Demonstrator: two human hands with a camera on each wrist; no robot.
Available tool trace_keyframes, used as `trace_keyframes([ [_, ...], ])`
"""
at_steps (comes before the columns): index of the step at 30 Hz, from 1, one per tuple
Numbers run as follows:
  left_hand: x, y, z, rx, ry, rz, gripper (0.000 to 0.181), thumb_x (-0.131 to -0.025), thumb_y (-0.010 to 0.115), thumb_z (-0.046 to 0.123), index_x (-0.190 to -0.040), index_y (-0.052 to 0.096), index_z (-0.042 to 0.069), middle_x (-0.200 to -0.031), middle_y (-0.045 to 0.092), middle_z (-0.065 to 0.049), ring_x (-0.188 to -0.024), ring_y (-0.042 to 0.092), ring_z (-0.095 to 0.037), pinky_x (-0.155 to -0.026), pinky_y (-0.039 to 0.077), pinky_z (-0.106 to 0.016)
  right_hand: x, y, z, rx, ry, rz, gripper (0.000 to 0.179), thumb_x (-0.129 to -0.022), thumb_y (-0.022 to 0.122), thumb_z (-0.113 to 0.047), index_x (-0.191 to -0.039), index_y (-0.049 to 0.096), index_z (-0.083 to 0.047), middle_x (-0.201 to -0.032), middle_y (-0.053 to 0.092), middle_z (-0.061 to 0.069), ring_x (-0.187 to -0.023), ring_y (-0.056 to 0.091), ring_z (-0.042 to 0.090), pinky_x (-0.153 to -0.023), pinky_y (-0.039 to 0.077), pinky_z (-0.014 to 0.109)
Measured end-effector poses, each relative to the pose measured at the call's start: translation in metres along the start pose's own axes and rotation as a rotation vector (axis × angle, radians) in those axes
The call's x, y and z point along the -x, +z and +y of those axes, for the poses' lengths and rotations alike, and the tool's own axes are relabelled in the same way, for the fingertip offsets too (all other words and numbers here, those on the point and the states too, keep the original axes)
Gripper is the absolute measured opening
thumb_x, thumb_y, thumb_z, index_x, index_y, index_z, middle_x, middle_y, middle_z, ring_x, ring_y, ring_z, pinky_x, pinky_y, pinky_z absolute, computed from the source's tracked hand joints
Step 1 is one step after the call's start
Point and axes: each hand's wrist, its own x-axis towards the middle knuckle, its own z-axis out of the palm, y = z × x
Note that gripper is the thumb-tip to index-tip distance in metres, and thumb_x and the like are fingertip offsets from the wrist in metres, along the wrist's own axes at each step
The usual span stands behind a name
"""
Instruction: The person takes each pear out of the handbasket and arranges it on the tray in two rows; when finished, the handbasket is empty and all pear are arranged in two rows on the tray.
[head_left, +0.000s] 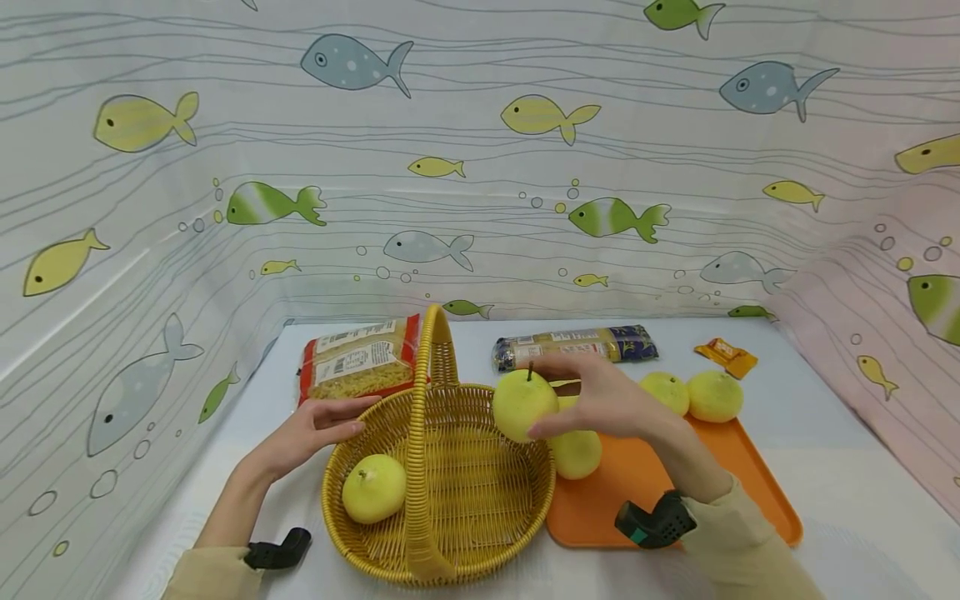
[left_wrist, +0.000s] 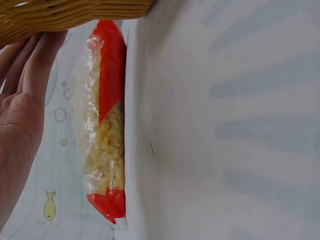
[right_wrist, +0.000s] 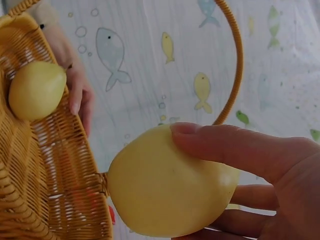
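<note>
My right hand (head_left: pixel 596 396) grips a yellow pear (head_left: pixel 525 406) with a dark stem, held over the right rim of a wicker basket (head_left: pixel 491 554). The thumb lies across its side in the right wrist view, where the pear (right_wrist: pixel 170 185) fills the lower middle. Another pear (head_left: pixel 374 489) rests inside the basket, left of the tall handle (head_left: pixel 420 433). My left hand (head_left: pixel 307 433) is at the basket's left rim. In the left wrist view its extended fingers (left_wrist: pixel 42 65) touch the wicker wall from outside.
An orange tray (head_left: pixel 630 508) stands right of the basket, with several yellow pears, one (head_left: pixel 576 454) beside the basket and one (head_left: pixel 715 396) at its far corner. Behind lie a red pasta bag (head_left: pixel 360 362), a dark-ended noodle packet (head_left: pixel 630 343) and an orange wrapped snack (head_left: pixel 726 357).
</note>
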Motion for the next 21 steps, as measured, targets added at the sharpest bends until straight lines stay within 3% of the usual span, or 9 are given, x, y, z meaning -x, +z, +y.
trace_keyframes([
  [11,-0.001,0.0,-0.001,0.003,-0.008,-0.003,0.044,-0.101,0.061,0.023,-0.144,0.056,0.017,-0.145,0.055,-0.013,-0.12,0.06,-0.004,-0.095,0.047,-0.02,0.023,-0.009,0.022,-0.047,0.063,0.061,0.073,-0.074,0.089,-0.031,-0.138,0.059,-0.015,-0.138,0.059,0.007,-0.128,0.056,0.03,-0.097,0.053,0.039],
  [16,0.0,0.0,0.0,0.007,-0.006,-0.006,0.044,-0.101,0.061,0.022,-0.144,0.056,0.016,-0.145,0.055,-0.014,-0.12,0.06,-0.004,-0.095,0.047,-0.02,0.034,-0.014,0.032,-0.027,0.09,0.094,0.073,-0.073,0.09,-0.034,-0.138,0.059,-0.018,-0.138,0.059,0.004,-0.127,0.057,0.028,-0.098,0.052,0.04],
  [21,0.0,0.0,-0.001,0.007,-0.013,-0.001,0.044,-0.101,0.061,0.023,-0.144,0.056,0.016,-0.145,0.055,-0.014,-0.119,0.061,-0.003,-0.095,0.047,-0.02,0.044,-0.019,0.04,-0.036,0.125,0.121,0.074,-0.072,0.091,-0.033,-0.138,0.059,-0.02,-0.137,0.06,0.003,-0.125,0.058,0.027,-0.094,0.054,0.032],
])
